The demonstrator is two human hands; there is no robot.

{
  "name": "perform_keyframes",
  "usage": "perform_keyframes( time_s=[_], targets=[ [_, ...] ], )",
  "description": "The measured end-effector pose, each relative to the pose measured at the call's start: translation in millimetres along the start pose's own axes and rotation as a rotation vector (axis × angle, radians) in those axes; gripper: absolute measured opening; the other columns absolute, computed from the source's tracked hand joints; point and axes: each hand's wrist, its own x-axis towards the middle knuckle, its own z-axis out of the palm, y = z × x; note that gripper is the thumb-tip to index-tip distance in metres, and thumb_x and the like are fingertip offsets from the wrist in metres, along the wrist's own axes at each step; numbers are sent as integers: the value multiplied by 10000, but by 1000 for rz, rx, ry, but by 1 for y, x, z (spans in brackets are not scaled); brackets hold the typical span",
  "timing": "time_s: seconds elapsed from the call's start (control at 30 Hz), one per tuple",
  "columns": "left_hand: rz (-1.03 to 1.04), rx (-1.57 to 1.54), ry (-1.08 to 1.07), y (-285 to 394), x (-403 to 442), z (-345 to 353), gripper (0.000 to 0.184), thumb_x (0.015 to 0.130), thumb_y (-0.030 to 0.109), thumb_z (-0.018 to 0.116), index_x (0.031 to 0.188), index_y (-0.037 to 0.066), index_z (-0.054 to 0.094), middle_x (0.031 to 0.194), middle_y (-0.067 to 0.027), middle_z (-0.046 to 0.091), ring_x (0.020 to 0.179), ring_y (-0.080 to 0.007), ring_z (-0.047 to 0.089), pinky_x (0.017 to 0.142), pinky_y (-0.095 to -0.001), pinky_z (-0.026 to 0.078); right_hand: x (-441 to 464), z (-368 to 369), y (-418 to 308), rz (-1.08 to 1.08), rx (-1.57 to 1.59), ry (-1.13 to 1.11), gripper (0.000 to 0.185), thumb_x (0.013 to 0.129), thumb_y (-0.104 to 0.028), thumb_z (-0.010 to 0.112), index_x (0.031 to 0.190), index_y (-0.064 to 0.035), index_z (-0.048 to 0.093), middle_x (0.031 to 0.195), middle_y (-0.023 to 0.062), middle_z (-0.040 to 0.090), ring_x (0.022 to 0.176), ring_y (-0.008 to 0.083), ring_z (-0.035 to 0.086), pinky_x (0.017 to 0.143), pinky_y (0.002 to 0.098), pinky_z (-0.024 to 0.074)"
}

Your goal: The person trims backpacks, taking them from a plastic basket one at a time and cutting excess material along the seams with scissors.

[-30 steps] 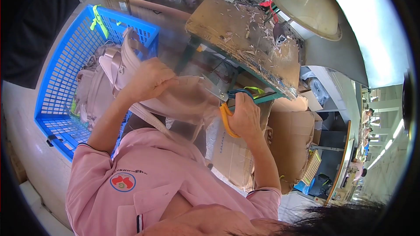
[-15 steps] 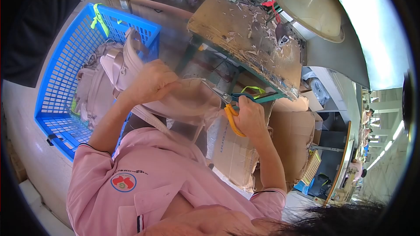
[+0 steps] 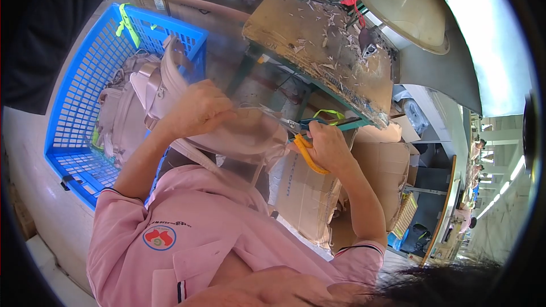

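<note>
A pale pinkish-beige bag (image 3: 242,141) with straps hangs in front of my chest, partly over the rim of a blue basket. My left hand (image 3: 200,108) is closed on the bag's upper edge, its fingertips pinched together. In my right hand (image 3: 327,145) is a pair of scissors (image 3: 309,156) with one yellow and one dark teal handle loop. Their metal blades point left along the bag's top edge, towards my left hand. Whether the blades touch the fabric I cannot tell.
The blue plastic basket (image 3: 57,131) on the left holds more pale bags. Ahead, a worn bench (image 3: 278,25) is strewn with scraps beneath a lamp shade (image 3: 406,8). Cardboard boxes stand at the back (image 3: 216,8) and below my right arm (image 3: 301,193).
My right forearm and elbow have swung slightly outward to the right, and the scissors have tilted a little. My left hand and the bag have hardly moved.
</note>
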Motion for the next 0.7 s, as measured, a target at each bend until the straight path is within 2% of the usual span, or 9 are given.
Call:
perform_keyframes(
  time_s=[0.1,0.2,0.3,0.4,0.5,0.6,0.63,0.7],
  targets=[
    [-7,-9,-9,-1,0,-2,129,694,162,632,677,47,577,574,-78,500,595,-271,516,612,-363,375,-2,2,3,8,24,-21,498,715,-456,660,671,-5,454,596,164,527,605,354,550,540,402,416],
    [-14,-20,6,-1,2,-2,126,697,155,631,672,45,575,576,-80,505,594,-275,517,615,-365,376,-3,0,-1,-42,54,77,476,744,-433,638,649,5,476,583,178,541,569,371,550,534,397,437],
    [-10,-12,9,-1,6,-5,133,701,153,631,668,39,571,576,-84,509,593,-281,518,613,-369,375,-3,-2,-3,151,275,155,389,704,-324,713,695,1,501,603,159,552,550,295,561,535,350,429],
    [8,24,8,-6,21,-13,164,719,167,623,653,33,556,578,-96,510,589,-287,516,589,-373,375,-3,28,-7,246,765,318,333,680,-244,753,764,-5,538,644,100,579,571,182,551,555,307,420],
    [10,70,-3,-8,57,-28,211,747,190,602,639,23,532,583,-112,506,583,-297,513,555,-373,372,7,47,-19,365,1068,467,257,713,-179,737,819,-12,572,700,31,594,633,94,541,580,249,424],
    [8,140,-44,-3,113,-50,262,768,222,580,632,10,508,588,-126,500,576,-307,510,528,-374,366,31,49,-20,312,1739,855,164,742,-107,707,821,-29,587,720,-1,600,630,77,544,581,202,418],
    [7,167,-60,-1,135,-55,278,774,233,573,630,6,501,589,-130,497,574,-310,508,521,-374,363,35,35,-26,342,1827,899,128,741,-38,690,828,-45,596,733,-2,606,625,59,540,570,177,414],
    [27,296,-135,1,177,-60,274,768,250,568,650,7,522,610,-127,517,606,-313,511,578,-379,390,48,36,-19,347,1911,998,132,736,-40,694,828,-52,599,740,-3,608,623,60,543,560,184,413]
  ],
)
